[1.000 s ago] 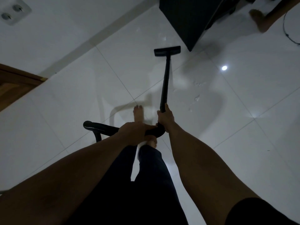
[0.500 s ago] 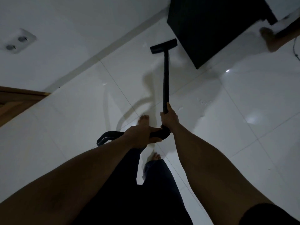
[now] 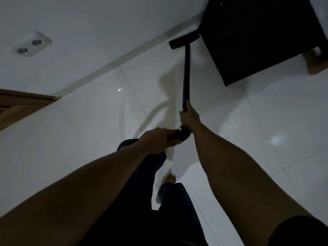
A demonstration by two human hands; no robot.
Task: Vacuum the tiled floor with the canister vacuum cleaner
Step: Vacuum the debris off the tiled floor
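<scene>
One wand, two hands, one socket

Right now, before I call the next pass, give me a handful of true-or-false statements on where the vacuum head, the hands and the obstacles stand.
1. Both hands hold the vacuum wand. True: the right hand has its grip on the tube, the left hand on the curved handle.
2. The floor nozzle sits in the middle of an open tile, far from the wall. False: it lies by the baseboard, beside the dark cabinet.
3. A double wall socket shows on the wall to the left. True.
4. The person wears shoes. False: a bare foot shows on the tiled floor.
5. The wand lies flat on the floor. False: it slants down from the hands to the nozzle.
</scene>
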